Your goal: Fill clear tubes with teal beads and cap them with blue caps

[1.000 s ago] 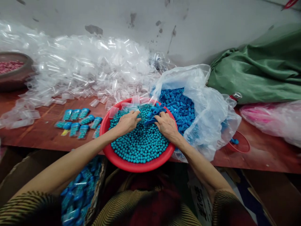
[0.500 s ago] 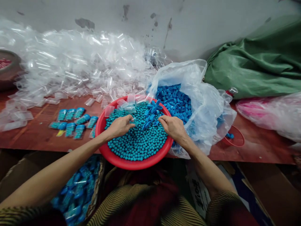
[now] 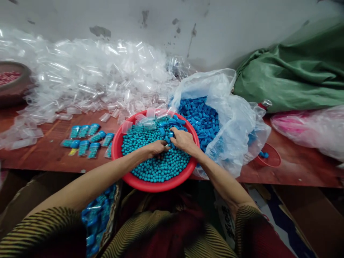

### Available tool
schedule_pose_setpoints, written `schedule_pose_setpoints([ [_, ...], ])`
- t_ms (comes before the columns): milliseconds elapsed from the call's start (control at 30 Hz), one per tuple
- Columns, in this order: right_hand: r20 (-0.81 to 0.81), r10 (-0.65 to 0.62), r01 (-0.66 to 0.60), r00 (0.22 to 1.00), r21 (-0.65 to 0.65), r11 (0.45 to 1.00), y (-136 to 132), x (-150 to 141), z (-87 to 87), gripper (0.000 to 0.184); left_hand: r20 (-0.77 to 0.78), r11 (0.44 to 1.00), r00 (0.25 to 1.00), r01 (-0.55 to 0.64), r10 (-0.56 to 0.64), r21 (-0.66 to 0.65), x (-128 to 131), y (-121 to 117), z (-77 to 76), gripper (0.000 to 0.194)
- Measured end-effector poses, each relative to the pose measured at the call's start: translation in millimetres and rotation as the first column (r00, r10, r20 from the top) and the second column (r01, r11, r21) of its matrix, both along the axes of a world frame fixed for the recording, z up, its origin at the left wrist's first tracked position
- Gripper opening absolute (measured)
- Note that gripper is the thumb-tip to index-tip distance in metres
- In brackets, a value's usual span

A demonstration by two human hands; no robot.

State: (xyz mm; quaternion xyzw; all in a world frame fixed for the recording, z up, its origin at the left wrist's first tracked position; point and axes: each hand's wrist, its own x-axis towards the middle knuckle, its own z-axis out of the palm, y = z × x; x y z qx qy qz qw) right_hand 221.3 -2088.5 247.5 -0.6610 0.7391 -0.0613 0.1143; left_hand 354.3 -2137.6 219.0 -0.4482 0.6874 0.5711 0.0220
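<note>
A red basin (image 3: 156, 187) full of teal beads (image 3: 154, 172) sits at the table's front edge. Down in the beads, my left hand (image 3: 158, 148) is closed round a clear plastic container, of which only a bit of the rim shows. Close beside it, my right hand (image 3: 183, 139) pinches a blue cap (image 3: 171, 134) above the beads. Several loose blue caps (image 3: 178, 121) lie on the beads at the back right of the basin. Clear empty containers (image 3: 149, 123) rest on the beads at its back left.
Filled, capped containers (image 3: 84, 147) lie left of the basin. Behind them spreads a heap of clear containers (image 3: 88, 75). An open plastic bag (image 3: 233, 122) of blue caps stands at right, near a small red basket (image 3: 271, 156). Below the table, a box holds filled containers (image 3: 98, 215).
My left hand has moved right and down into the beads. My right hand has come left with the blue cap, so both hands are now nearly together.
</note>
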Motion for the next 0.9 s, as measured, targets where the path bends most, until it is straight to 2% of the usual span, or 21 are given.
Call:
schedule_pose_setpoints([
  [100,0.252,0.0,0.011,0.968,-0.041,0.999,-2,-9,-3.6,0.031,-0.11,0.989,0.992,-0.045,0.061,0.142,10,-1,-0.5,0.022],
  [167,0.474,0.006,0.041,0.88,-0.09,0.995,-4,-16,-8.5,0.033,-0.193,0.959,0.969,-0.103,0.157,0.264,19,-1,1.4,0.025],
  [233,0.651,0.0,0.109,0.759,-0.128,0.986,-6,-21,-13.5,0.039,-0.268,0.898,0.921,-0.154,0.281,0.413,26,0,4.2,0.029],
  [300,0.751,0.0,0.151,0.66,-0.133,0.98,-5,-25,-16.4,0.041,-0.308,0.844,0.876,-0.179,0.37,0.506,32,1,7.1,0.031],
  [367,0.784,0.033,0.104,0.62,-0.124,0.987,-1,-25,-16.2,0.033,-0.316,0.837,0.868,-0.183,0.384,0.516,36,3,9.9,0.03],
  [433,0.765,0.098,0.008,0.637,-0.133,0.991,5,-21,-13.1,0.023,-0.317,0.847,0.873,-0.177,0.37,0.501,38,5,12.5,0.029],
  [500,0.689,0.164,-0.091,0.706,-0.142,0.986,12,-16,-8.2,0.018,-0.337,0.887,0.879,-0.176,0.337,0.427,38,7,14.9,0.028],
  [600,0.441,0.233,-0.209,0.867,-0.103,0.973,22,-10,-0.2,0.02,-0.373,0.954,0.885,-0.209,0.277,0.213,39,10,17.9,0.027],
  [667,0.243,0.252,-0.241,0.937,-0.076,0.968,25,-8,3.4,0.022,-0.369,0.967,0.894,-0.225,0.252,0.115,39,12,19.3,0.027],
  [700,0.18,0.256,-0.245,0.95,-0.08,0.966,26,-8,4.1,0.023,-0.359,0.97,0.901,-0.225,0.245,0.096,39,13,20.0,0.027],
  [767,0.172,0.268,-0.248,0.948,-0.132,0.96,26,-7,3.6,0.027,-0.347,0.969,0.905,-0.232,0.245,0.079,40,14,21.6,0.027],
  [900,0.377,0.324,-0.246,0.868,-0.242,0.939,22,-3,0.0,0.031,-0.329,0.974,0.917,-0.201,0.225,0.107,42,16,26.4,0.028],
])
